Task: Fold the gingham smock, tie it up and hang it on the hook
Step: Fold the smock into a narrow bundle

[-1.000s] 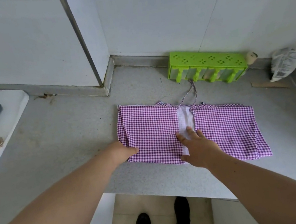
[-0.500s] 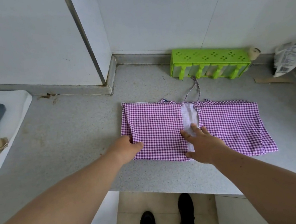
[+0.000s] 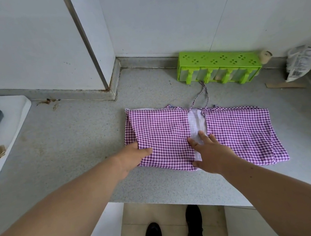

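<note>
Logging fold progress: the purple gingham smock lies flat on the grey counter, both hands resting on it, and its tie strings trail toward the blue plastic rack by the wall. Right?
Not quite. The head view shows the plastic rack by the wall is bright green, not blue. The rest holds: the purple gingham smock lies flat on the grey counter, the left hand and right hand rest on it, and its tie strings trail toward that rack.

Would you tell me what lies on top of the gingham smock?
On the gingham smock: the right hand, flat mid-cloth, and the left hand, thumb over its near-left edge. Its other fingers are hidden.
</note>
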